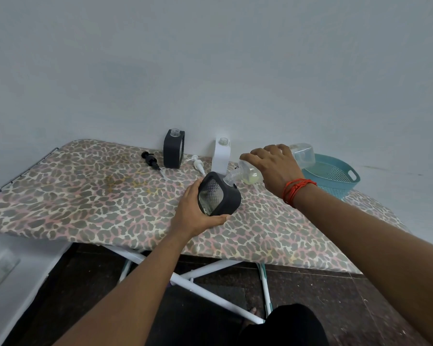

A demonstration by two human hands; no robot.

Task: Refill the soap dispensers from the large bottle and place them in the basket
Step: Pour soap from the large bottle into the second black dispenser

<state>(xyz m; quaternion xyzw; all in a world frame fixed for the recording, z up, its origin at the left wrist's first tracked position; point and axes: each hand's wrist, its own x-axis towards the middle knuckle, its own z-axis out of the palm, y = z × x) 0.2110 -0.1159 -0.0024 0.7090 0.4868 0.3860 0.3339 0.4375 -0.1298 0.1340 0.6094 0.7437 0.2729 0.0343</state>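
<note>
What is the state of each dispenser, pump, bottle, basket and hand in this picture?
Left hand: gripping tilted black dispenser, uncapped.
Right hand: tipping large clear bottle, nearly empty, neck at the dispenser's mouth.
Second black dispenser: upright, uncapped.
White dispenser: upright, uncapped.
Black pump: lying loose.
White pump: lying loose.
Blue basket: holds no dispensers.

A big plain wall (210, 58) fills the top of the view. It is pale grey-white and has nothing on it. The desk (73, 196) is pushed up against this wall. It is an ironing board with a spotted cloth cover in brown, grey and pink, like a leopard. It has a yellowish stain near the middle. White metal legs (198, 283) cross under it. The floor (335, 308) is dark and speckled. The light is soft and even.
</note>
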